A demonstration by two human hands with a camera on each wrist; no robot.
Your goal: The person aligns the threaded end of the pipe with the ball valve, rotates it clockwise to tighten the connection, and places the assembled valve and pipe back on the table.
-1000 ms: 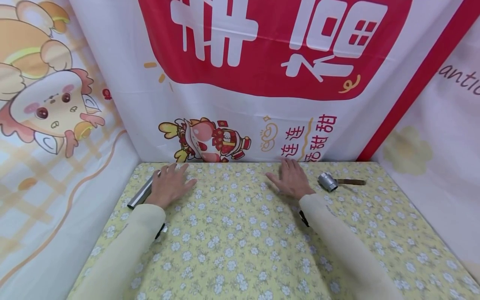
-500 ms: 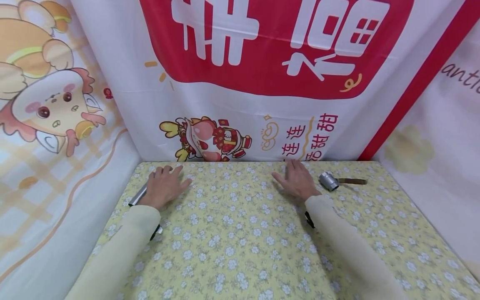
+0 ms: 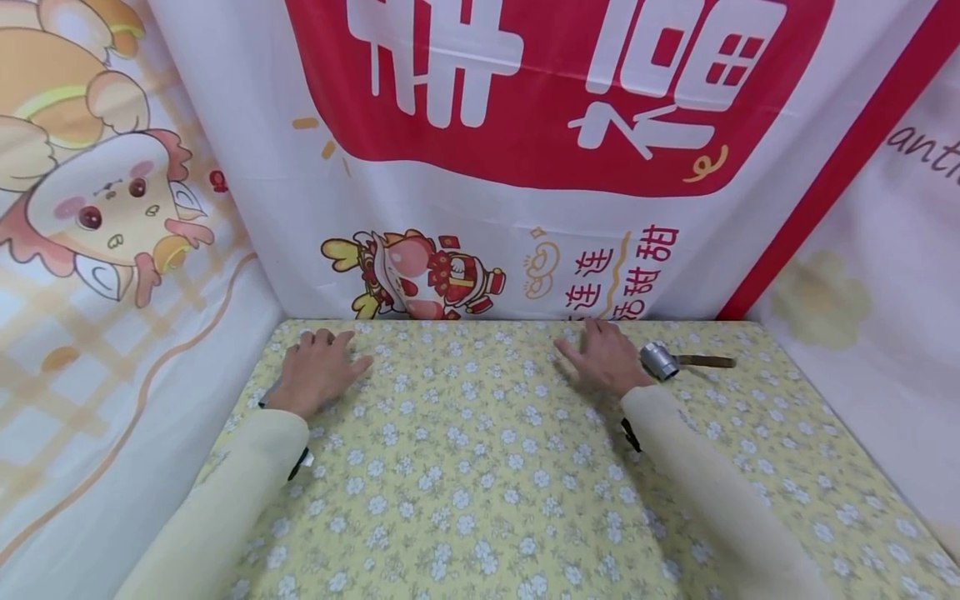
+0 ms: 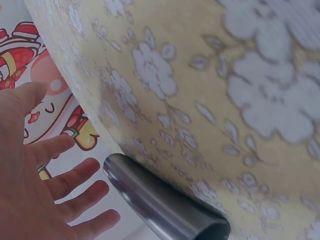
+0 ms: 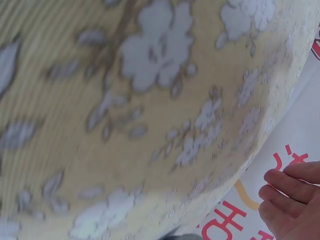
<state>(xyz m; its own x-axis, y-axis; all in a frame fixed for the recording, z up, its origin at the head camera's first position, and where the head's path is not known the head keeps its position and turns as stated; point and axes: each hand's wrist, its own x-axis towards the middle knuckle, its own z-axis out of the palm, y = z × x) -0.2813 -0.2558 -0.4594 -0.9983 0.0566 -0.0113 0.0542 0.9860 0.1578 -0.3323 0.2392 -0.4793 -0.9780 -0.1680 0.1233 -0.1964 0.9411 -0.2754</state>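
Observation:
My left hand (image 3: 318, 371) hovers with spread fingers over a shiny metal tube (image 4: 165, 197). In the left wrist view the tube lies on the cloth beside the fingertips, apart from them; the head view shows only its near end, since the hand covers the rest. My right hand (image 3: 606, 358), fingers extended and holding nothing, is near the table's back edge. Just right of it lies a short, wide grey metal cylinder (image 3: 660, 362) with a thin brown handle-like strip (image 3: 707, 361) pointing right. A sliver of a grey object (image 5: 182, 237) shows at the bottom of the right wrist view.
A yellow floral cloth (image 3: 465, 467) covers the table. White printed fabric hangs behind it as a back wall (image 3: 480, 217), with more printed fabric on the left side (image 3: 112, 350) and right side (image 3: 885, 275).
Both hands have drifted apart: the left moved left, covering more of the tube, and the right moved right, closer to the grey cylinder. The metal things stay put.

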